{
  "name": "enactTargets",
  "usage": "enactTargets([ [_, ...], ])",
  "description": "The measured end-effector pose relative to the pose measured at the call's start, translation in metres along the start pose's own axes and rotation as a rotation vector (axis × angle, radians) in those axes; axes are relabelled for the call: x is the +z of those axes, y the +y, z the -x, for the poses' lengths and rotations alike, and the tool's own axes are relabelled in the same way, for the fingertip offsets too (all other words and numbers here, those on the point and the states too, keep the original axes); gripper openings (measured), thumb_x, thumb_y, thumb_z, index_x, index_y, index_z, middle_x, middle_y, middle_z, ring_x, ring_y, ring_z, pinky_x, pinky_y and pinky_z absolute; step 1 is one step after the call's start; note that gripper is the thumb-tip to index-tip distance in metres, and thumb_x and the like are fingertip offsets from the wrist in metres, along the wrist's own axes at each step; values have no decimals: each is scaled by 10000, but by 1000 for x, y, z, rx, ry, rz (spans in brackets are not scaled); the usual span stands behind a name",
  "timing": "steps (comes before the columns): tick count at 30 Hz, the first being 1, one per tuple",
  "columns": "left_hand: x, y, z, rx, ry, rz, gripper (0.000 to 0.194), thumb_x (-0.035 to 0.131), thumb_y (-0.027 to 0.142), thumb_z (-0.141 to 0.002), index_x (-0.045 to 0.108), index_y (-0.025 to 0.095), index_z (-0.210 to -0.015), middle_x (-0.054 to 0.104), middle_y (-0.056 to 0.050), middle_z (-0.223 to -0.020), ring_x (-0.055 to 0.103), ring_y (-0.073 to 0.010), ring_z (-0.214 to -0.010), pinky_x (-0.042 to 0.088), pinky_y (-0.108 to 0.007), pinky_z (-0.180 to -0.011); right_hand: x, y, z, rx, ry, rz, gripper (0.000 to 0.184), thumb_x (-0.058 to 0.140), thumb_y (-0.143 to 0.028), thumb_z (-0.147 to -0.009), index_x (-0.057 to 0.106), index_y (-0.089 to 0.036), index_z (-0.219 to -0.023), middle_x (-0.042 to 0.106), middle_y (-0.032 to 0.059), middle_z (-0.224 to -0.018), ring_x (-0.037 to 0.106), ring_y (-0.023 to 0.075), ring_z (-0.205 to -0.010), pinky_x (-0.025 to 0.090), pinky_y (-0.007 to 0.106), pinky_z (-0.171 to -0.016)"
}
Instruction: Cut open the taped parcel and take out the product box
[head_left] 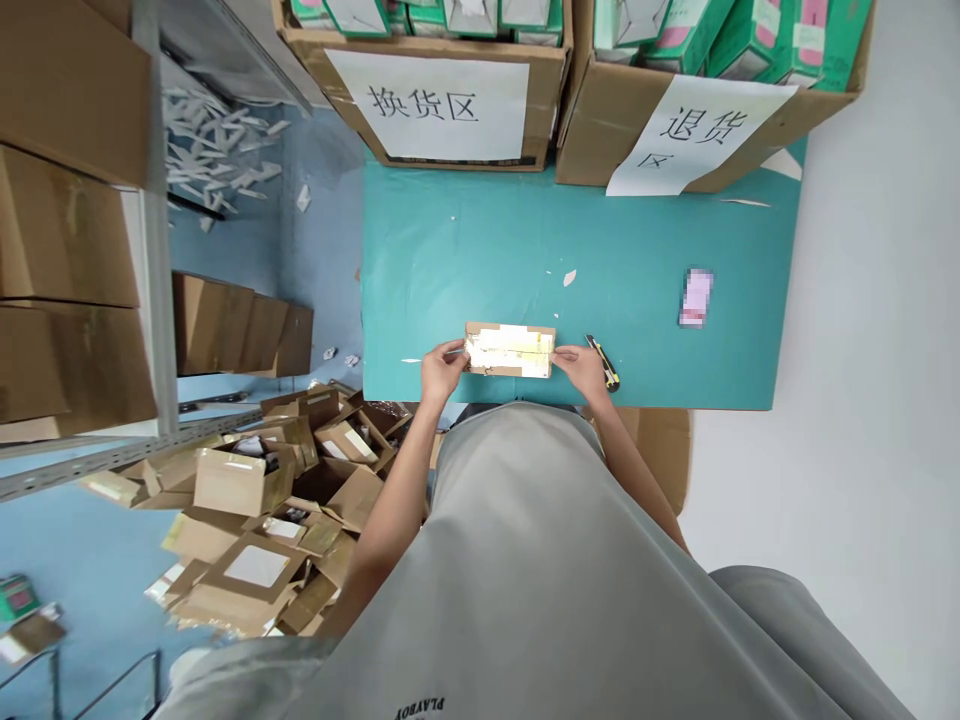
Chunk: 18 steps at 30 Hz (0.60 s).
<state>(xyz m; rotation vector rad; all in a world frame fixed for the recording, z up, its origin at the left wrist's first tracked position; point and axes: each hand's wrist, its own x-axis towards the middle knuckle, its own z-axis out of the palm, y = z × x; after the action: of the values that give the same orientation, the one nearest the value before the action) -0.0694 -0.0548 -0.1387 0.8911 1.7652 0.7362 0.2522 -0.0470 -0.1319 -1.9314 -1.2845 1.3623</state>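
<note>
A small cardboard box point(487, 370) with torn white and yellowish label remains on top lies near the front edge of the table. My left hand point(442, 372) grips its left end, thumb and fingers closed on it. At the box's right end my right hand point(582, 372) pinches the edge. Just right of that hand lies a black and yellow utility knife point(604, 364), apart from the box.
Two cartons, one on the left point(315, 55) and one on the right point(581, 150), hold green boxes at the back of the teal table point(465, 260). A blurred pink item point(696, 298) lies right. Discarded cardboard boxes point(255, 560) heap on the floor; a shelf point(150, 250) stands left.
</note>
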Motion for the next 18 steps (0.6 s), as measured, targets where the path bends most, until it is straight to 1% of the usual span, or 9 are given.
enactTargets([
  [3, 1, -7, -1, -64, -25, -11, 412, 776, 274, -848, 806, 127, -1232, 845, -144, -1171, 827, -328, -1028, 665, -476, -1001, 10, 6, -2, -7, -3, 51, 147, 804, -320, -890, 864, -247, -1003, 878, 83, -1120, 841, 319, -1073, 647, 486, -1079],
  [7, 3, -11, -1, -67, -21, -24, 419, 763, 297, -850, 804, 129, -1232, 852, -143, -1140, 831, -321, -985, 667, -455, -962, 10, 12, -5, -32, -27, 72, 144, 785, -308, -899, 852, -252, -1014, 876, 77, -1111, 838, 298, -1043, 648, 465, -1061],
  [10, 5, -6, 1, -31, 18, -100, 370, 756, 298, -855, 815, 154, -1191, 854, -127, -1139, 827, -319, -1010, 654, -441, -974, 8, 15, -9, -45, -40, 84, 135, 783, -310, -894, 843, -260, -1005, 875, 71, -1103, 834, 293, -1027, 652, 467, -1048],
  [14, 8, 16, 11, 32, 30, -246, 296, 744, 334, -919, 823, 168, -1151, 854, -121, -1109, 818, -320, -1007, 617, -438, -1015, 1, 24, -15, -48, -34, 85, 150, 771, -308, -880, 843, -252, -999, 874, 81, -1095, 833, 307, -1029, 652, 481, -1046],
  [18, 18, 51, 26, 146, -29, -376, 236, 740, 344, -968, 807, 179, -1123, 824, -126, -1175, 797, -310, -989, 587, -411, -1021, -15, 40, -20, -16, 5, 75, 188, 735, -295, -866, 847, -232, -1004, 876, 100, -1093, 834, 323, -1061, 648, 490, -1053],
])
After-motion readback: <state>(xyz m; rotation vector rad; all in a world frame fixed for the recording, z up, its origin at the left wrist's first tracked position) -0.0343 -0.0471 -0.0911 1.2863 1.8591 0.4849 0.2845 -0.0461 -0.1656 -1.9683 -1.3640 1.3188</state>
